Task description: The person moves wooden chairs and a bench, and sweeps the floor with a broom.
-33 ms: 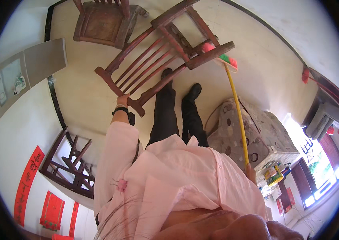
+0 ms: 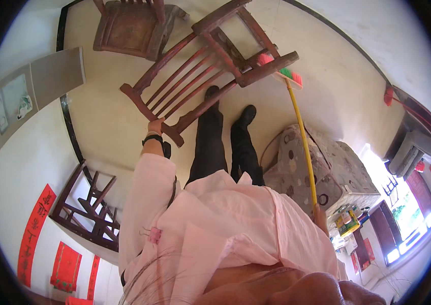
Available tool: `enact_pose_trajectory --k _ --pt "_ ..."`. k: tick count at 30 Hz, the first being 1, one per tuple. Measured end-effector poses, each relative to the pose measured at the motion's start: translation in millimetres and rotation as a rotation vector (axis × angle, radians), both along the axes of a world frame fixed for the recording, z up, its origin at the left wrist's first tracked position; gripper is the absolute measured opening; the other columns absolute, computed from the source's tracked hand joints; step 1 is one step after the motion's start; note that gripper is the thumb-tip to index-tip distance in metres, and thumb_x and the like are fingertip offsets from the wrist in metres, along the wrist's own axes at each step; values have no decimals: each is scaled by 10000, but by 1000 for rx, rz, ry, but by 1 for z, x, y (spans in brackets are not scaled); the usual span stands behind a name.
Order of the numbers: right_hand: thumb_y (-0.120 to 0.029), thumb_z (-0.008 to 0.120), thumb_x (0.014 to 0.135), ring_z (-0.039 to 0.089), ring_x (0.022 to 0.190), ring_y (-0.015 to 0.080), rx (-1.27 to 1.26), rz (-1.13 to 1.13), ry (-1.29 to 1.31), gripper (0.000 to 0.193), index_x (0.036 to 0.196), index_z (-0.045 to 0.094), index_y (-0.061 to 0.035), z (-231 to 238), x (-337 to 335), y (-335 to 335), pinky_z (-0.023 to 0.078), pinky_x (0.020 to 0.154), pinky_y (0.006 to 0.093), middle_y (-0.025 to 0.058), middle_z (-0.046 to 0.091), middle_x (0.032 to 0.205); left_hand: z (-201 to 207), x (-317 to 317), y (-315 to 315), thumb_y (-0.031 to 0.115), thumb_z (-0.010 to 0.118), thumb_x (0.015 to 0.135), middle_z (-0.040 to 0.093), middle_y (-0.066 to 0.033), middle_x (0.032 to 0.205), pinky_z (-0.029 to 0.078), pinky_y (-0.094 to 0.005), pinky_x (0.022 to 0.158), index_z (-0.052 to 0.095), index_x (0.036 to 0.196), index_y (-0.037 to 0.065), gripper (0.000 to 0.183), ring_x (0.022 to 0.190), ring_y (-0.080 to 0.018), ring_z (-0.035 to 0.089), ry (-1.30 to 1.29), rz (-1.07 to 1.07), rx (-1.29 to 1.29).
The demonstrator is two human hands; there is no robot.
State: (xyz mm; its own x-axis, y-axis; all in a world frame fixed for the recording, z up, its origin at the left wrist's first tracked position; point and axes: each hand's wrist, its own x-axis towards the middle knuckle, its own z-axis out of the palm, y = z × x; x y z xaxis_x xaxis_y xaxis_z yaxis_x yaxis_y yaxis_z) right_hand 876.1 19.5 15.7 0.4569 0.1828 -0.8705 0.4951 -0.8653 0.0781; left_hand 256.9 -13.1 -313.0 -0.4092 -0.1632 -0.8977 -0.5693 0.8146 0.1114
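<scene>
My left hand (image 2: 156, 126) is closed round the end of the top rail of a dark reddish-brown wooden chair (image 2: 203, 107). This chair has a slatted back and leans toward me, its far end near the broom's bristles. At the right, my right hand (image 2: 319, 216), partly hidden by my pink shirt, grips the upper end of a broom's yellow handle (image 2: 303, 137). The handle runs away from me to the red and green broom head (image 2: 290, 77), which is by the chair's far corner. A black band is on my left wrist.
A second wooden chair (image 2: 130, 31) stands at the far left. To my right is a table draped in a patterned cloth (image 2: 304, 170), with bottles and packages at its near end. Dark wooden furniture (image 2: 91, 208) stands by the left wall. A grey panel (image 2: 58, 73) is at the upper left.
</scene>
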Motion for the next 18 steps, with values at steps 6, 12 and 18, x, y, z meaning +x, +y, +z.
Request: enact_pose_trajectory --k 6,12,18 --pt "-426 433 778 500 485 187 32 415 -256 474 657 519 24 -26 58 -5 356 450 327 103 452 486 8 0 15 166 610 712 526 -105 948 405 -355 741 516 924 -2 286 866 -241 495 11 -35 -9" --pt "-468 417 777 436 382 144 30 367 -289 502 641 487 10 20 26 -21 328 359 292 71 408 441 4 1 10 157 610 712 529 -113 935 409 -356 733 521 912 0 269 846 -236 507 58 -98 -25" --pt "-483 392 788 356 309 85 -7 -9 -69 459 653 473 -52 37 -17 -1 243 280 221 -1 376 417 5 1 7 157 616 706 543 -78 852 435 -324 657 525 879 4 249 742 -208 526 33 -61 -10"
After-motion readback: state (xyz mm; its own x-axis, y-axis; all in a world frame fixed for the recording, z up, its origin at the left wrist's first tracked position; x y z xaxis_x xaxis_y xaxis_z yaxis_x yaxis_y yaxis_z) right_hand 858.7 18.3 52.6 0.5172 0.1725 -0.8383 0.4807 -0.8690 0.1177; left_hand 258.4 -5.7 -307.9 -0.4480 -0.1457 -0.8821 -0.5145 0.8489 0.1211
